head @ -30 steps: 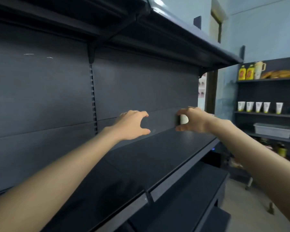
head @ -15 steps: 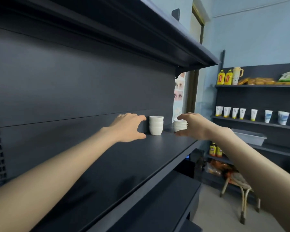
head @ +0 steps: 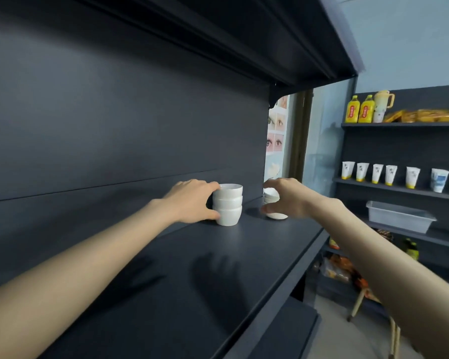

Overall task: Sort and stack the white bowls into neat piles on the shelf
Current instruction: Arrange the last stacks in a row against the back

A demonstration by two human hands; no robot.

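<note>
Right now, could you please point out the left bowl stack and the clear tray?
Left bowl stack (head: 228, 204): head view, middle bowl's side.
Clear tray (head: 397, 220): head view, front wall.

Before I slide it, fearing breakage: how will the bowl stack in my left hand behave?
The stack looks glazed ceramic: probably stiff, fragile, slightly slippery. Three nested bowls stand tall and narrow, so a high push may tip it toward the pile in the right hand.
</note>
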